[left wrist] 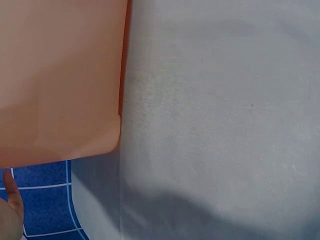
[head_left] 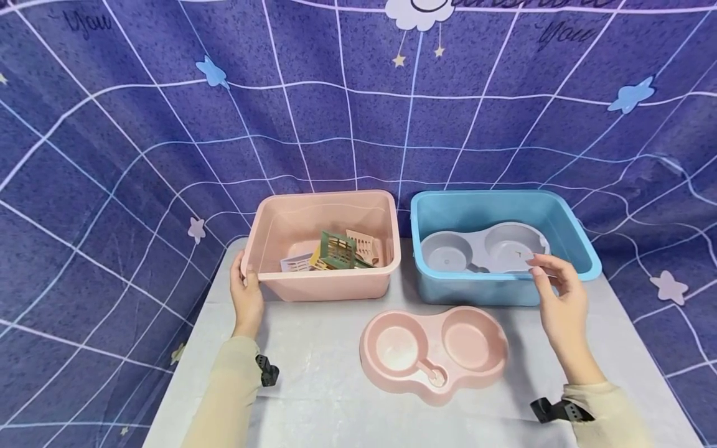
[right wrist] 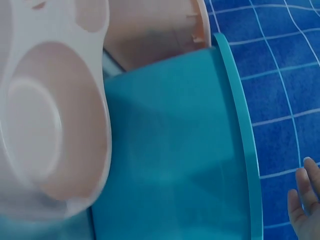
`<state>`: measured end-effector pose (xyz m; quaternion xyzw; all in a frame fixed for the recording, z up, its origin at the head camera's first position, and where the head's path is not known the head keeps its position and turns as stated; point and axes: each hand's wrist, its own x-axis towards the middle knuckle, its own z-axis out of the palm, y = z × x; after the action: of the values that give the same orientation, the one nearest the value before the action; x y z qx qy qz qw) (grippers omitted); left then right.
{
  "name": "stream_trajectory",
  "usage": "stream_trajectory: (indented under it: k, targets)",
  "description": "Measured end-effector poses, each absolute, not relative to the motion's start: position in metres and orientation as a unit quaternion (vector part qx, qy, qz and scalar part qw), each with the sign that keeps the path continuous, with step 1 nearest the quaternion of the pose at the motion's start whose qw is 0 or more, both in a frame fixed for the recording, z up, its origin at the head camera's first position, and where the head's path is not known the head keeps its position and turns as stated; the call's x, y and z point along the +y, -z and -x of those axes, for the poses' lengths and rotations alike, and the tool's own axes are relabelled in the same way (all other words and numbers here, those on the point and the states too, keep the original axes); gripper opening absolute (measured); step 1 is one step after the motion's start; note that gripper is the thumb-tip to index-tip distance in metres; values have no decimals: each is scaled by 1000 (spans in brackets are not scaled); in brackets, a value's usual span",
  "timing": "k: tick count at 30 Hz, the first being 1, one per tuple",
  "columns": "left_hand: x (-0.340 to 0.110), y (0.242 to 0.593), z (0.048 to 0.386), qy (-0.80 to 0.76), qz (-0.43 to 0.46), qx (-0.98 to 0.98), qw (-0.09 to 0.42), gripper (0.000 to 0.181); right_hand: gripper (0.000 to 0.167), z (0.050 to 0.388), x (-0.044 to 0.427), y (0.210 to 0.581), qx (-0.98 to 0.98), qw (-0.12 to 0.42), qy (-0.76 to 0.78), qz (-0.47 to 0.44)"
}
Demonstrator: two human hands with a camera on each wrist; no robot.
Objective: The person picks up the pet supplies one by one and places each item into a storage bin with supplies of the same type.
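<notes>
My left hand (head_left: 246, 302) grips the left front corner of the pink bin (head_left: 325, 287), its thumb at the front rim and its fingers along the side. Several slotted scoops (head_left: 338, 249), green, yellow, white and beige, lie heaped in that bin. My right hand (head_left: 562, 311) hovers at the right front rim of the blue bin (head_left: 476, 289), fingers loosely bent and holding nothing. Inside the blue bin sits a grey double pet bowl (head_left: 476, 239). A pink double pet bowl (head_left: 434, 336) rests on the table in front of the two bins.
The bins stand side by side at the back of the grey-covered table (head_left: 313, 386). A purple-blue curtain (head_left: 358, 124) with grid lines hangs behind and around the table. A black wrist camera (head_left: 267, 371) is worn on my left sleeve, another (head_left: 554, 410) on my right.
</notes>
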<state>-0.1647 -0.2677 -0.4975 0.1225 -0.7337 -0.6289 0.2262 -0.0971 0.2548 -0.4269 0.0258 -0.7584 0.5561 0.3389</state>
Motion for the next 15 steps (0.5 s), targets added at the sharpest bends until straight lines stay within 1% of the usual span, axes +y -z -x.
stream_trajectory:
  k: [9, 15]
  targets:
    - [-268, 497, 164, 639, -124, -725, 228, 48, 24, 96, 277, 427, -758, 360, -544, 22]
    - [-260, 475, 154, 645, -120, -723, 215, 48, 24, 99, 294, 422, -733, 377, -564, 48]
